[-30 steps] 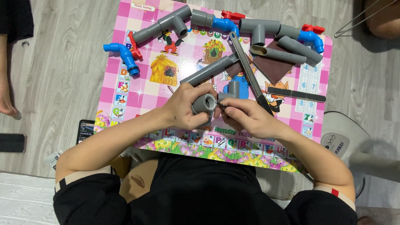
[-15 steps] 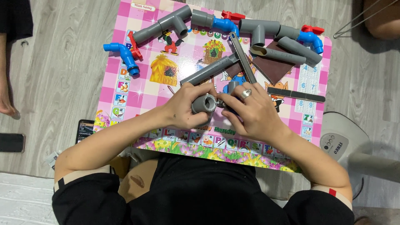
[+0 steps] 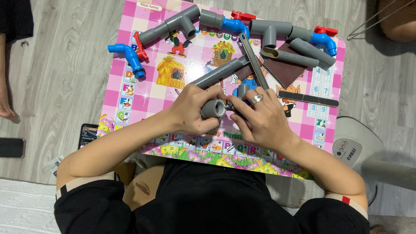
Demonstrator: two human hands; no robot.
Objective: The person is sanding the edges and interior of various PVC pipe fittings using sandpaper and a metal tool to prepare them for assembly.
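My left hand [image 3: 190,110] is wrapped around a short grey pipe fitting [image 3: 212,108], its open end facing right, just above the near part of a pink picture table [image 3: 130,91]. My right hand [image 3: 262,119], with a ring on one finger, reaches in from the right and its fingertips pinch at the fitting's mouth. What sits under those fingertips is hidden. Just behind the hands lie a long grey pipe [image 3: 221,71] and a short grey piece [image 3: 243,90].
A flat metal strip [image 3: 255,60], brown sandpaper [image 3: 286,71], a dark bar [image 3: 308,99], grey tee pieces [image 3: 173,24] and blue taps with red handles [image 3: 130,54] cover the table's far half. A phone [image 3: 89,134] and a white fan base [image 3: 353,145] sit on the floor. Another person's foot [image 3: 6,110] is at left.
My right hand has slid forward over the fitting's mouth and its fingers have stretched out flatter. The left hand keeps the fitting in about the same place.
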